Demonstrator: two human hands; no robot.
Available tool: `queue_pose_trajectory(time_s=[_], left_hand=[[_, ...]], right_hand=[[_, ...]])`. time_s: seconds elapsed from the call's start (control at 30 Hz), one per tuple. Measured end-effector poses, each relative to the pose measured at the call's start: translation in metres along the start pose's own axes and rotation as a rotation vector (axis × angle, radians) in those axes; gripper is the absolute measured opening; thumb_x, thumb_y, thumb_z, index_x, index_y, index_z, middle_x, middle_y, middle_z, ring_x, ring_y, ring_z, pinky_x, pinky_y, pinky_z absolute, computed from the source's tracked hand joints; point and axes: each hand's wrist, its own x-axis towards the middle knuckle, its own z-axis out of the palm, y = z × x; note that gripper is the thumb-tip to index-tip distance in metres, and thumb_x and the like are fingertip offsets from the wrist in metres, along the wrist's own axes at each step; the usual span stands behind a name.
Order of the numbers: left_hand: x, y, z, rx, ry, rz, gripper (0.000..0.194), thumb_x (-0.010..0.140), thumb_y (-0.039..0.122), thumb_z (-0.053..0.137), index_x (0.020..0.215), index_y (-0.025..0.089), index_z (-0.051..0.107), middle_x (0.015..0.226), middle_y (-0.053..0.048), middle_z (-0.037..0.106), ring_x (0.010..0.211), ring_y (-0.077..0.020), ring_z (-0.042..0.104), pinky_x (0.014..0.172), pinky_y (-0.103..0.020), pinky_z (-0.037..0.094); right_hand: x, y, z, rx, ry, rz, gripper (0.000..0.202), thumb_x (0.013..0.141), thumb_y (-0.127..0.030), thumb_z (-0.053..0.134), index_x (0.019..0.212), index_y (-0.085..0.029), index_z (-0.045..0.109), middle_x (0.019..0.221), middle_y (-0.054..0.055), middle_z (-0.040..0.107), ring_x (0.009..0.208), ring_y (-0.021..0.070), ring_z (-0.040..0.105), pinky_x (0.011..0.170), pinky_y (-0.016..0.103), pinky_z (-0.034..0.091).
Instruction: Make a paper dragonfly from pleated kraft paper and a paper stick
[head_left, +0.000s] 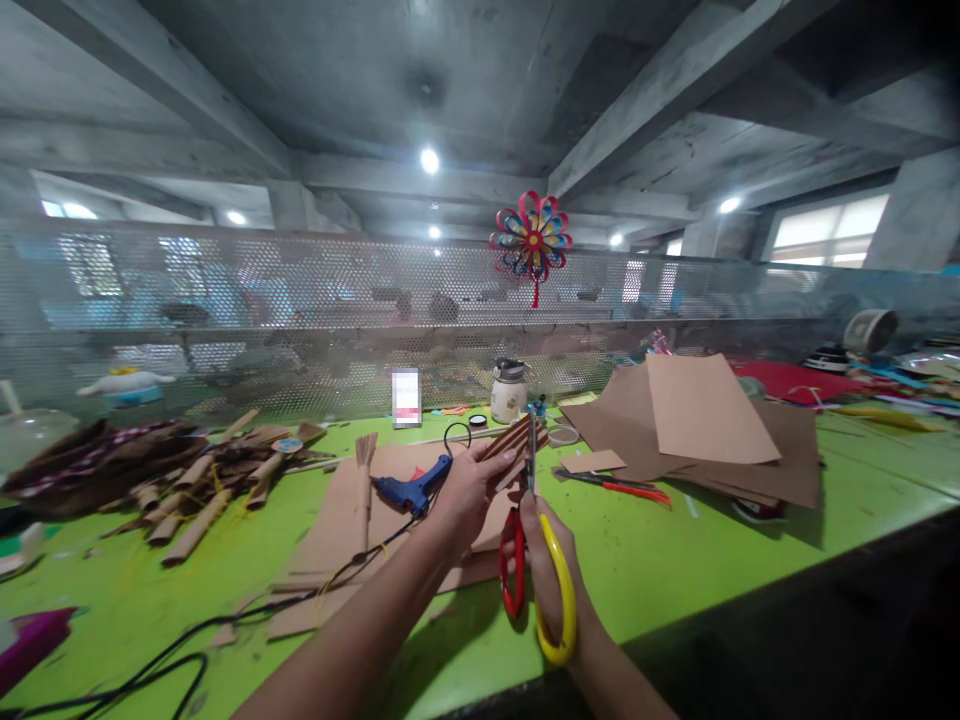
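Two hands are occupied: the grip of our right hand (547, 575) wraps the red-and-yellow scissors (564, 570), and our left hand (476, 490) pinches pleated brown paper (513, 440) at the blades. We judge the cutting unfinished. Beyond, over cardboard (330, 530) on the green surface (660, 590), one fringed roll (364, 495) looks already cut, beside the smooth blue glue gun (416, 490); farther, stiff flat sheets (712, 410) look unused.

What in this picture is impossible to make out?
All in the head view:
Near ends of the brown paper strips: covered by the left hand.
Text on the white screen-like panel: pixelated.
Purple object: cut off by the left edge.
Dark object: mostly hidden under brown sheets.
Things behind the perforated screen: blurred by its mesh.
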Motion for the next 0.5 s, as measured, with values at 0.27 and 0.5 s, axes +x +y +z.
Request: queue_pose_trajectory(time_s=[0.27,0.5], left_hand=[[0.0005,-0.0055,-0.0001,-0.009,-0.019,0.014,0.027,0.07,0.017,0.069,0.096,0.011,0.068,0.088,-0.008,0.069,0.071,-0.0124,0.061,0.064,-0.022,0.045],[0.004,-0.0065,-0.0062,0.032,-0.018,-0.004,0.027,0.069,0.021,0.07,0.094,0.012,0.067,0.084,-0.007,0.067,0.07,-0.0127,0.059,0.065,-0.023,0.043]], right_hand=[[-0.0001,-0.0014,0.0018,-0.004,0.009,-0.001,0.044,0.075,-0.063,0.052,0.074,-0.02,0.042,0.051,-0.008,0.042,0.036,0.004,0.036,0.034,0.014,0.033],[0.0034,0.0056,-0.0019,-0.07,0.015,-0.015,0.044,0.077,-0.064,0.048,0.081,-0.02,0.045,0.054,-0.007,0.043,0.038,0.0046,0.04,0.036,0.014,0.034]])
